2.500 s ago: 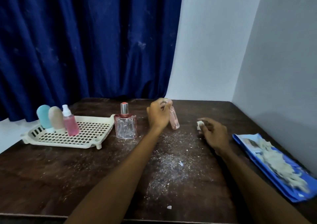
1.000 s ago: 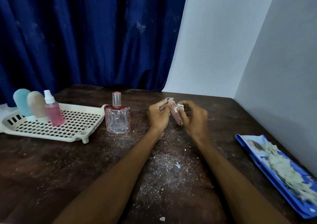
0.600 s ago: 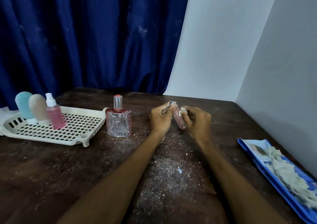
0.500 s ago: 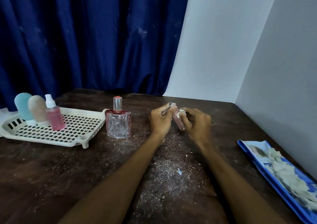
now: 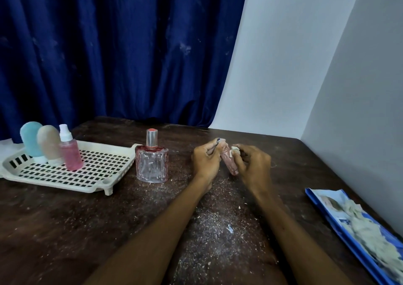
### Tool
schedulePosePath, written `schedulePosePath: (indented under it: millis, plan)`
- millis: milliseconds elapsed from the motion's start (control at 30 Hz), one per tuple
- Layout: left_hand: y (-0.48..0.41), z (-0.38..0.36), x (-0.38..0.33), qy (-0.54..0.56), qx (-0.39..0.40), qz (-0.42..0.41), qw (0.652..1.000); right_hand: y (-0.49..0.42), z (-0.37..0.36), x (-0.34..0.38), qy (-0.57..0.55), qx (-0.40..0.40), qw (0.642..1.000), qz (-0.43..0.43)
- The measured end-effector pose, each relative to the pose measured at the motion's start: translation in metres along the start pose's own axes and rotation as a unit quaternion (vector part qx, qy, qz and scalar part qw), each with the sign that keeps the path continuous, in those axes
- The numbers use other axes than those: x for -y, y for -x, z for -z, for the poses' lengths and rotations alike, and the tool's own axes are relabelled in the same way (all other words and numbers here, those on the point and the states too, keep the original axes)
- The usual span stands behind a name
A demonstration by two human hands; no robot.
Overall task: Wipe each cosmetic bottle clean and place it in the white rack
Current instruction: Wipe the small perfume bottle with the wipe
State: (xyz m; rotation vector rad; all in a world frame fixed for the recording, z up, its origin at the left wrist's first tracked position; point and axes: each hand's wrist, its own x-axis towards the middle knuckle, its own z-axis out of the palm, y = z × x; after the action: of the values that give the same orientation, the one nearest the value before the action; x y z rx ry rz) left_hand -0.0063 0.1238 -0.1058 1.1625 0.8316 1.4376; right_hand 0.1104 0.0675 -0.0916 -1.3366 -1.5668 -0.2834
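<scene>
My left hand grips the top of a small slim pink bottle, held tilted above the table. My right hand pinches a small white wipe against the bottle's side. A square glass perfume bottle with a silver and red cap stands on the table left of my hands. The white rack lies at the left and holds a blue bottle, a beige bottle and a pink spray bottle, all upright at its far left end.
White dust and crumbs cover the dark wooden table in front of my hands. A blue packet with crumpled used wipes lies at the right edge. A blue curtain hangs behind, and a wall runs along the right.
My right hand left the table, brought the wipe to the pink bottle in my left hand and has been rubbing it there. The view shifted slightly.
</scene>
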Motion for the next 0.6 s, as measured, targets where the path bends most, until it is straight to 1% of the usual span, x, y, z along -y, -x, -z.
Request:
schedulePosePath:
  millis: [167, 333, 400, 533, 600]
  plan:
    - [0.0005, 0.0024, -0.0018, 0.013, 0.011, 0.002, 1.000, 0.0028, -0.0015, -0.0012, 0.000, 0.018, 1.000, 0.001]
    - [-0.0003, 0.0027, -0.0047, 0.006, 0.027, 0.004, 1.000, 0.0006, -0.0021, 0.0038, -0.017, -0.001, 1.000, 0.000]
    - [0.0009, 0.0027, -0.0050, 0.005, 0.027, 0.009, 1.000, 0.0026, -0.0013, 0.0028, -0.021, 0.006, 1.000, 0.007]
    - [0.0037, 0.0030, -0.0064, 0.021, 0.019, 0.018, 0.999, 0.0053, -0.0013, 0.0007, -0.036, 0.030, 0.999, -0.011]
    - [0.0037, 0.0029, -0.0062, 0.024, 0.016, 0.016, 0.999, 0.0049, -0.0002, 0.0013, -0.028, 0.039, 0.999, 0.002]
